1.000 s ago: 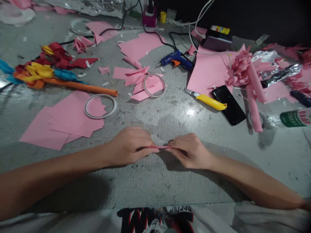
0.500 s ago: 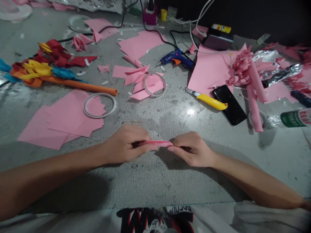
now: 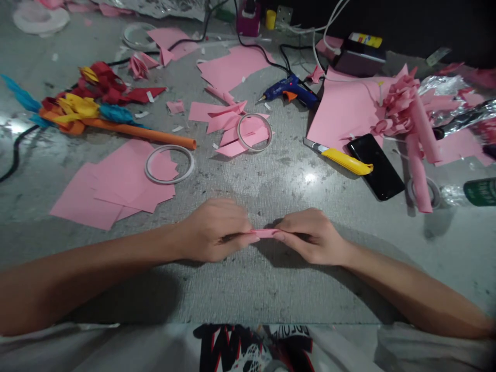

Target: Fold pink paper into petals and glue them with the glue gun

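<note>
A narrow folded strip of pink paper (image 3: 265,233) is stretched between my two hands, just above the grey table (image 3: 248,289). My left hand (image 3: 217,230) pinches one end between thumb and curled fingers. The other end is pinched by my right hand (image 3: 312,236). Most of the paper inside my left hand is hidden. Left of my hands, a roll of tape (image 3: 169,181) lies on flat pink sheets (image 3: 87,201). Beyond my hands, a second tape roll (image 3: 241,139) rests on cut pink pieces (image 3: 227,121).
A yellow utility knife (image 3: 344,161) lies partly on a black phone (image 3: 377,170). Behind it sits a blue glue gun (image 3: 289,92). An orange paper tube (image 3: 147,135) with coloured paper flowers is at left. Rolled pink tubes (image 3: 420,175) and a bottle (image 3: 480,192) are at right.
My left hand has slid right along the pink paper, closer to my right hand, so less paper shows between them. The whole view has shifted slightly.
</note>
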A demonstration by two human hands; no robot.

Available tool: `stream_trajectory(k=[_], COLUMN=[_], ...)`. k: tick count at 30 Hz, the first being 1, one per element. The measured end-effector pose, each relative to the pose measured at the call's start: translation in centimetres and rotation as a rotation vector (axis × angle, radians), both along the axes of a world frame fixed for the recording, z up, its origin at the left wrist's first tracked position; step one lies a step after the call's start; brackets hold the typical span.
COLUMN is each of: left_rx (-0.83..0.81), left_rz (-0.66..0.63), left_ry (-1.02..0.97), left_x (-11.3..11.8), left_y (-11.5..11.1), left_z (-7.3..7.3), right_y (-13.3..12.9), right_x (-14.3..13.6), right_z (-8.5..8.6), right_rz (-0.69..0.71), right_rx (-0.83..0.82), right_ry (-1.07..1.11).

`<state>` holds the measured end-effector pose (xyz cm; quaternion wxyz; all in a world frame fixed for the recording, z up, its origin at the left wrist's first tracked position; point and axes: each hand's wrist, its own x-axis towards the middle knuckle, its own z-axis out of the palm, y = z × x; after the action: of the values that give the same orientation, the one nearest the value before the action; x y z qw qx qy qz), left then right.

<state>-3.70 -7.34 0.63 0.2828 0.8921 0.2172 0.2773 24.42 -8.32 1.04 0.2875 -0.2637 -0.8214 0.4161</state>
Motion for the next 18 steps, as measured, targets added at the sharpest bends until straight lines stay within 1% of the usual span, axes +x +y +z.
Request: stream_trajectory(k=[4,7,9,14,18], left_rx=[0.030,0.084,0.094,0.038,0.023], left_rz=[0.028,0.013,0.000,0.076,0.070], left_ry=[-0.006,-0.025,-0.016,-0.003,-0.011], left_x=[0.03,0.03,0.07,0.16,0.20], left_y=[-0.13,-0.24,-0.23,0.02,0.02], left_z=[0.15,0.18,0.11,-0.05,-0.03], right_y=[-0.14,-0.13,-0.12,-0.11,-0.08], right_x=[-0.08,-0.10,-0.09,-0.13,-0.14], right_z=[-0.02,0.09,0.15,0.22,0.15], right_rz=[-0.005,0.012,-0.003,-0.080,-0.039], right_rx=[0.017,0.013,0.027,0.004,0.005], right_ry=[0.013,-0.006,-0.012,-0.008,0.011])
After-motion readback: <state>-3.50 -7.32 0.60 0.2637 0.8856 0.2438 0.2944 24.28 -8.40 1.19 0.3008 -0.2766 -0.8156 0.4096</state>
